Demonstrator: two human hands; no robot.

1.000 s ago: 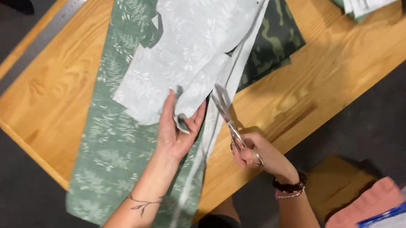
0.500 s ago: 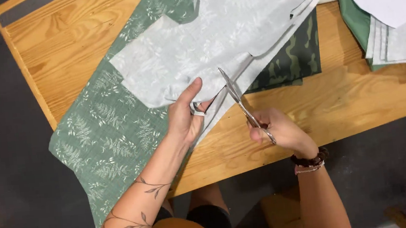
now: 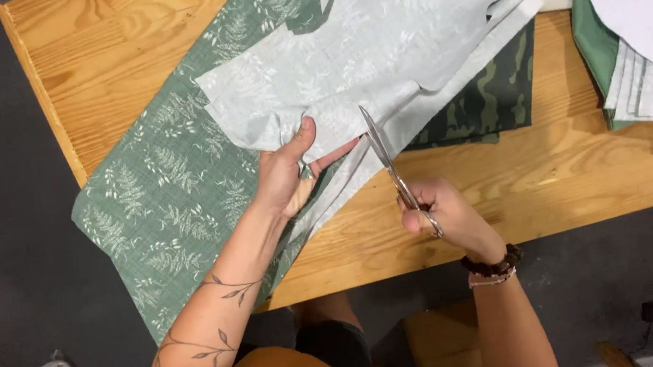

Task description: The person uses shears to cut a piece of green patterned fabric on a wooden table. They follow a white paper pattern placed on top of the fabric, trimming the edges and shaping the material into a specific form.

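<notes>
Head view, looking down on a wooden table [image 3: 580, 167].

Item 1: pale grey-green fabric piece [image 3: 378, 51], printed with faint white fern sprigs, cut to an irregular outline with a notch at its upper edge. It lies across the table's middle, on top of item 2, its lower edge lifted and gathered.

Item 2: darker green fabric [image 3: 160, 199] with white fern print and a fine grid, spread flat and hanging over the table's near edge.

Item 3: camouflage-patterned dark green fabric [image 3: 494, 95], partly under item 1, on the right.

Item 4: scissors [image 3: 388, 161], silver, blades parted and pointing away, tips at the lower edge of item 1.

Left hand [image 3: 285, 171]: thumb above and fingers below, pinched on the lifted edge of item 1, just left of the blades.

Right hand [image 3: 441, 212]: fingers curled through and around the scissor handles, gripping them; beaded bracelet at the wrist.

Item 5: stack of cut pieces [image 3: 642, 57], white, pale grey and green, at the table's far right. No containers in view.
</notes>
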